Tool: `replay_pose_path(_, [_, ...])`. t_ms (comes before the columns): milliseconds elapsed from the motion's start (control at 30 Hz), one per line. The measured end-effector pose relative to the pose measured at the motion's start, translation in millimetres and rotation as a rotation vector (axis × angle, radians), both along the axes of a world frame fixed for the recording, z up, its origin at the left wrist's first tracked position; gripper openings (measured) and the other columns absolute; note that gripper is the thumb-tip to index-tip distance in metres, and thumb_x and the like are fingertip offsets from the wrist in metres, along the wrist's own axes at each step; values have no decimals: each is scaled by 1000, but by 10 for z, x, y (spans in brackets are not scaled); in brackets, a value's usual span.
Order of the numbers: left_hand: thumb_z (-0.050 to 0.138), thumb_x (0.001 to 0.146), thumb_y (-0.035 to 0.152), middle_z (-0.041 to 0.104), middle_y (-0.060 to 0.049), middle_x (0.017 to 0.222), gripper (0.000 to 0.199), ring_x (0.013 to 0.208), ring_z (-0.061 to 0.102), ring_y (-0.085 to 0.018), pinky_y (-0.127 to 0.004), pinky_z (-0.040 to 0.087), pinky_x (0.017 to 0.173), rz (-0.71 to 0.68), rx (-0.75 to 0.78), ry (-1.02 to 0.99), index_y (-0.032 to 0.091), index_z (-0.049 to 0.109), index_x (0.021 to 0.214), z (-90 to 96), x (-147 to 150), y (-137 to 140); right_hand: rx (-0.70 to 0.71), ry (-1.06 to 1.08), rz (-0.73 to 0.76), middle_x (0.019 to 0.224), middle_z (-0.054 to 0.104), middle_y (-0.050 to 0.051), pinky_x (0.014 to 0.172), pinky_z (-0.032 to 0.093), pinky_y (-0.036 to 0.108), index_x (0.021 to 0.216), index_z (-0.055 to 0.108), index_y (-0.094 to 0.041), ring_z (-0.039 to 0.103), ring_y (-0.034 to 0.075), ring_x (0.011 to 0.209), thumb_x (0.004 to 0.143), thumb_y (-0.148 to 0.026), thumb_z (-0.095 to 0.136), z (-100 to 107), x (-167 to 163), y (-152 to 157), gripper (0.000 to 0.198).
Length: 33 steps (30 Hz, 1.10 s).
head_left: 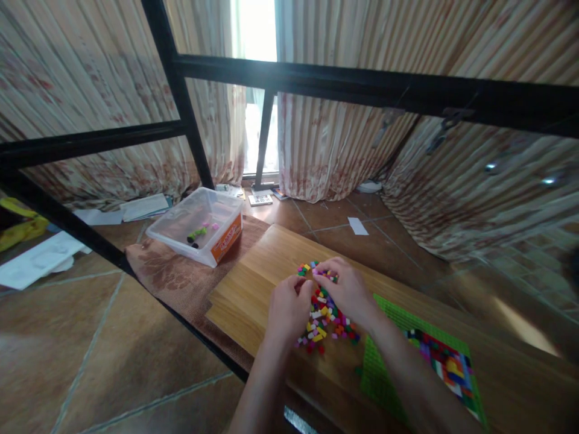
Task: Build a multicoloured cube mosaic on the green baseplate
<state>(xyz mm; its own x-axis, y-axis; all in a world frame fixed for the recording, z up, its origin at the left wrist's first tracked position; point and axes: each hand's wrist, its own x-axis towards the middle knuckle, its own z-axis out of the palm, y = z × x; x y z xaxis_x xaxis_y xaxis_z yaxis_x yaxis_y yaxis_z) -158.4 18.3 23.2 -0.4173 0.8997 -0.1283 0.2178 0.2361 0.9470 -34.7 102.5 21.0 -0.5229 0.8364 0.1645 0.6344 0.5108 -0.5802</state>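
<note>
Small toy bricks [322,314] in many colours lie in a loose heap on a wooden table [253,265]. Over the left side of the heap is my left hand [289,304], its fingers curled together; what they pinch, if anything, is hidden. My right hand [347,288] reaches across the far side, thumb and fingers closed at a small pink toy brick [315,272]. The two hands' fingertips are close but apart. Under my right forearm lies a green baseplate [373,361], partly covered by built-up coloured bricks [452,367].
A clear plastic box [199,208] with an orange label and a few small pieces inside stands on a brown cloth [167,265] to the left. A black metal frame [316,75] crosses in front of the curtains [325,144]. Papers [357,226] lie on the tiled floor.
</note>
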Motion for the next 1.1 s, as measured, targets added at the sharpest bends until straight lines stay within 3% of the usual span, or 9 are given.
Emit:
replay_pose_path(67, [58, 86, 37, 70, -5, 74, 26, 69, 64, -17, -25, 45, 63, -83, 7, -387, 16, 72, 83, 40, 46, -13, -85, 307, 4, 103, 66, 5, 90, 47, 35, 91, 71, -23, 61, 20, 101, 88, -35, 62, 77, 95, -156, 15])
replay_pose_path(167, [68, 80, 49, 66, -2, 66, 34, 59, 59, -12, -21, 45, 58, -267, 1, -911, 15, 70, 82, 120, 144, -56, -186, 535, -40, 117, 63, 6, 98, 45, 37, 93, 72, -25, 59, 21, 111, 87, -39, 64, 131, 229, -397, 17])
replay_pose_path(267, [80, 70, 47, 63, -1, 62, 37, 55, 55, -8, -17, 43, 54, -344, 16, -1105, 12, 69, 75, 162, 228, -92, -274, 667, -89, 123, 61, 6, 101, 44, 37, 95, 73, -27, 57, 22, 118, 87, -39, 66, 107, 342, -569, 16])
replay_pose_path(433, [85, 67, 42, 58, 1, 59, 35, 50, 50, -5, -16, 39, 51, -338, -9, -1070, 11, 69, 72, 116, 315, -81, -234, 691, -167, 121, 63, 6, 97, 47, 37, 98, 74, -29, 58, 23, 116, 85, -40, 68, 32, 521, -697, 18])
replay_pose_path(533, [85, 66, 41, 61, 1, 59, 34, 49, 50, -4, -16, 38, 49, -322, -13, -958, 11, 71, 75, 91, 375, -63, -169, 658, -262, 106, 68, 6, 84, 51, 35, 101, 74, -28, 63, 21, 97, 83, -39, 70, 9, 600, -754, 21])
replay_pose_path(633, [85, 65, 39, 64, -1, 59, 33, 51, 52, -5, -15, 38, 49, -316, -19, -872, 10, 74, 77, 83, 449, -44, -198, 686, -333, 93, 70, 4, 73, 53, 32, 99, 75, -27, 64, 19, 83, 83, -39, 71, -6, 629, -815, 21])
replay_pose_path(833, [86, 62, 34, 67, -1, 60, 29, 54, 57, -7, -16, 44, 52, -264, -34, -786, 11, 73, 75, 87, 581, -30, -197, 788, -420, 86, 73, 3, 68, 54, 30, 90, 77, -26, 66, 17, 76, 83, -36, 70, -40, 670, -890, 14])
replay_pose_path(1100, [78, 72, 29, 69, -1, 71, 20, 63, 59, -8, -17, 47, 61, -369, 29, -613, 12, 71, 81, 89, 706, -68, -319, 883, -519, 81, 75, 3, 64, 57, 30, 85, 78, -22, 68, 17, 69, 80, -36, 72, -87, 731, -909, 16])
